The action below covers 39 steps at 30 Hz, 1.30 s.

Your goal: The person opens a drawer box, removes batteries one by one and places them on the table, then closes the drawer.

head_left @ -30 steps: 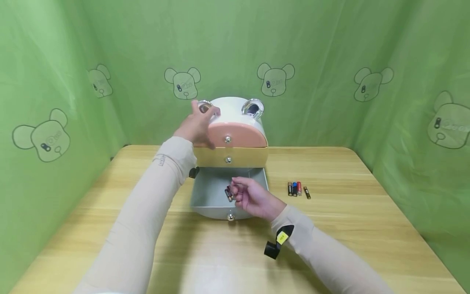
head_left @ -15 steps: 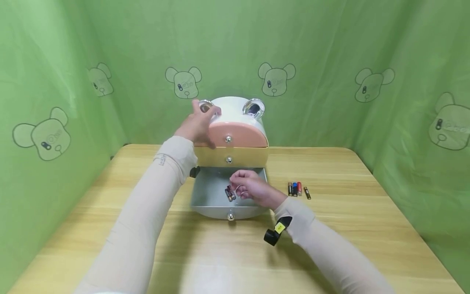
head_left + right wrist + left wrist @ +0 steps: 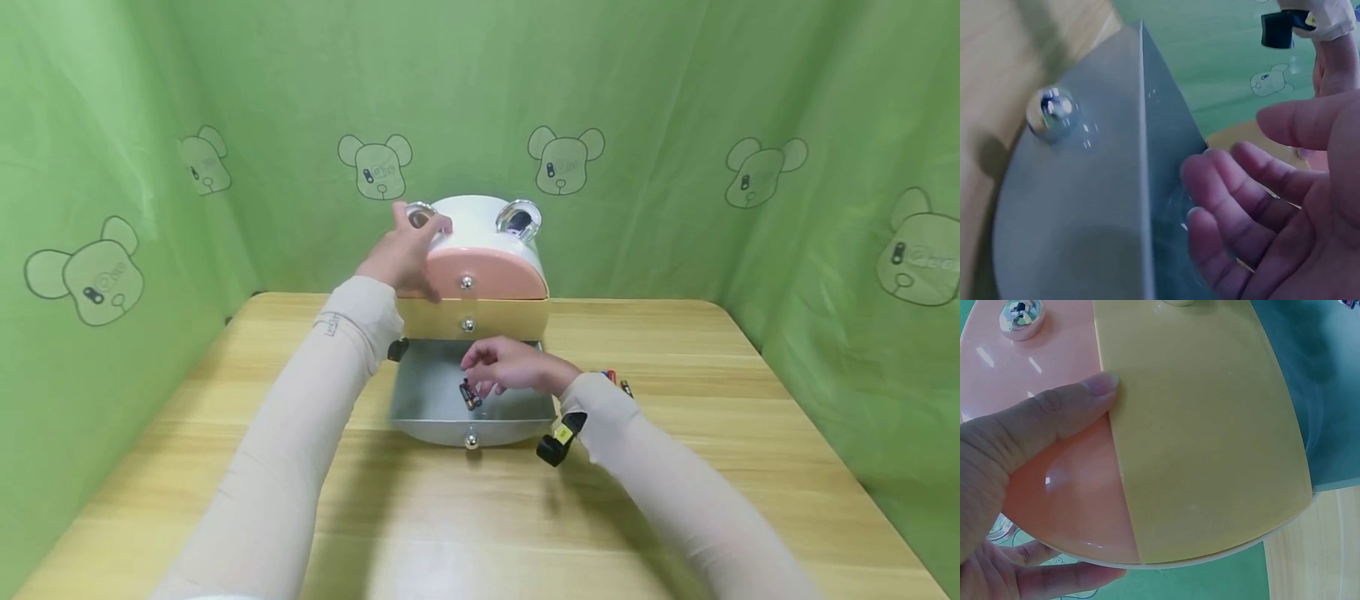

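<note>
A small drawer cabinet with a white top point(image 3: 472, 218), pink and yellow drawer fronts and two chrome ears stands mid-table. Its bottom grey drawer point(image 3: 422, 387) is pulled out. My left hand point(image 3: 400, 257) grips the cabinet's left side; in the left wrist view the thumb point(image 3: 1054, 412) presses the front at the pink and yellow seam, fingers round behind. A pair of dark batteries point(image 3: 470, 396) lies in the grey drawer. Just above them is my right hand point(image 3: 513, 365), its fingers loosely bent with nothing between them, as the right wrist view shows.
More batteries lie on the table right of the cabinet, a red one point(image 3: 612, 376) and a black one point(image 3: 627, 388) showing past my right sleeve point(image 3: 660, 467). Green curtains point(image 3: 637, 225) with bear outlines enclose the table. A chrome knob point(image 3: 472, 441) projects from the drawer front.
The right hand has let go of the batteries, which stay in the drawer, and has lifted back with loosened fingers. Its forearm now covers part of the battery row. The left hand holds still.
</note>
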### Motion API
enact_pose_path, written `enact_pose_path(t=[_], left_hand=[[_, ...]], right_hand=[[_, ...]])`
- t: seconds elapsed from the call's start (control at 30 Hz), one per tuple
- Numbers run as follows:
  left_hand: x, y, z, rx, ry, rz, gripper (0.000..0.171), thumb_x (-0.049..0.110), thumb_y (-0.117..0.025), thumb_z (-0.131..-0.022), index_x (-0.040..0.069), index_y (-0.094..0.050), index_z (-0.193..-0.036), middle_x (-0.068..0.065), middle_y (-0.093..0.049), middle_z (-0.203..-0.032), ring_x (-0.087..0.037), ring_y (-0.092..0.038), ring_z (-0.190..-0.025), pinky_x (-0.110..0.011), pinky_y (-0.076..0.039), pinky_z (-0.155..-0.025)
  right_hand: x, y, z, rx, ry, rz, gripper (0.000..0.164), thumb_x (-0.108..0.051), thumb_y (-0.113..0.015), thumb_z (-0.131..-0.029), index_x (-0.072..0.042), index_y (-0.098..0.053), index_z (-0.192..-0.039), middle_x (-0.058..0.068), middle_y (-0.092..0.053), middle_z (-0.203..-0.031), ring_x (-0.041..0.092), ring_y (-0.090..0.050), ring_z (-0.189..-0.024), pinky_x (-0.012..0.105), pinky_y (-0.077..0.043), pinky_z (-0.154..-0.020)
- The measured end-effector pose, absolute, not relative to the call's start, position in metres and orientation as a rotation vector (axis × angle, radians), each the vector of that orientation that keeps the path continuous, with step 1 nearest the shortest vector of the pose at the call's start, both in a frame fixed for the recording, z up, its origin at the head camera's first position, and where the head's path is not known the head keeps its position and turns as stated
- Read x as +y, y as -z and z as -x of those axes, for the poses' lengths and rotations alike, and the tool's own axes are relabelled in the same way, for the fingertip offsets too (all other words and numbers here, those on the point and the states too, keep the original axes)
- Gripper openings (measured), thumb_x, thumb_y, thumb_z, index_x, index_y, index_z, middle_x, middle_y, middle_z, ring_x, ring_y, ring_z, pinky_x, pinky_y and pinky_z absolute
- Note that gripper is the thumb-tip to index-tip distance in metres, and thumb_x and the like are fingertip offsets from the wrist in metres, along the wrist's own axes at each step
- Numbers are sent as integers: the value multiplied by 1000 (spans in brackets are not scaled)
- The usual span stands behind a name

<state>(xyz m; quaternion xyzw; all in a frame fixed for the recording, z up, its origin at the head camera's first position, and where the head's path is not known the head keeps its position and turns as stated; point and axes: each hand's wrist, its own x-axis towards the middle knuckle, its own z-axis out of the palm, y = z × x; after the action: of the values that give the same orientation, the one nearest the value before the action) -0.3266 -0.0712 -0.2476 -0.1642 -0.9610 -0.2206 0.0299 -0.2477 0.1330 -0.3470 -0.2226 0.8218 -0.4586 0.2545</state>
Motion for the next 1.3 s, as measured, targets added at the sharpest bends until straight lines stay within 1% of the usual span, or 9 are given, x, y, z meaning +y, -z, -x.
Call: enact_pose_path(t=[0.13, 0.33, 0.5, 0.67, 0.87, 0.97, 1.17, 1.3], left_hand=[[-71, 247, 327, -2970, 683, 504, 114, 7, -94, -49, 39, -35, -142, -20, 6, -152, -35, -56, -98, -44, -55, -77], [-71, 246, 325, -2973, 685, 499, 114, 8, -94, -49, 39, -35, -143, -19, 4, -151, -36, -56, -100, -45, -54, -79], [-69, 246, 326, -2969, 684, 487, 114, 8, -94, -49, 40, -36, -142, -19, 1, -150, -35, -56, -100, -45, -55, -79], [-69, 246, 325, -2972, 702, 467, 115, 6, -93, -49, 41, -36, -142, -19, 6, -152, -34, -56, -99, -43, -55, -76], [-69, 249, 327, -2975, 710, 463, 116, 5, -93, -48, 41, -36, -142, -20, 6, -152, -33, -56, -97, -41, -56, -73], [-69, 250, 327, -2976, 711, 467, 116, 6, -94, -48, 40, -36, -142, -20, 6, -152, -34, -56, -98, -42, -56, -74], [-70, 249, 326, -2974, 730, 458, 115, 4, -93, -48, 40, -36, -141, -20, 3, -151, -36, -55, -100, -45, -55, -77], [-69, 248, 324, -2969, 722, 460, 115, 5, -94, -47, 40, -37, -141, -19, 2, -151, -35, -55, -101, -45, -55, -78]], right_hand=[[134, 344, 255, 2267, 1094, 649, 33, -15, -59, -94, 2, -56, -122, 22, -61, -115, 32, -65, -92, 44, -53, -83], [138, 343, 263, 2312, 919, 735, 34, -15, -60, -94, 4, -57, -122, 17, -63, -111, 29, -66, -91, 37, -55, -77], [144, 346, 272, 2330, 824, 770, 32, -14, -59, -95, 3, -57, -122, 16, -63, -108, 27, -66, -90, 37, -55, -77], [144, 348, 279, 2349, 768, 773, 32, -15, -59, -95, 2, -58, -122, 12, -64, -107, 23, -66, -87, 34, -52, -81], [146, 354, 287, 2285, 711, 803, 34, -14, -59, -95, 3, -57, -124, 14, -65, -106, 27, -67, -90, 34, -49, -87], [147, 356, 292, 2245, 673, 809, 35, -15, -59, -95, 1, -56, -126, 14, -65, -105, 28, -66, -91, 35, -50, -85], [144, 355, 299, 2225, 585, 803, 39, -17, -59, -94, -2, -56, -130, 11, -67, -106, 26, -66, -93, 33, -50, -84], [141, 358, 302, 2204, 569, 783, 39, -17, -60, -94, -5, -56, -131, 8, -67, -110, 24, -66, -93, 37, -52, -83]])
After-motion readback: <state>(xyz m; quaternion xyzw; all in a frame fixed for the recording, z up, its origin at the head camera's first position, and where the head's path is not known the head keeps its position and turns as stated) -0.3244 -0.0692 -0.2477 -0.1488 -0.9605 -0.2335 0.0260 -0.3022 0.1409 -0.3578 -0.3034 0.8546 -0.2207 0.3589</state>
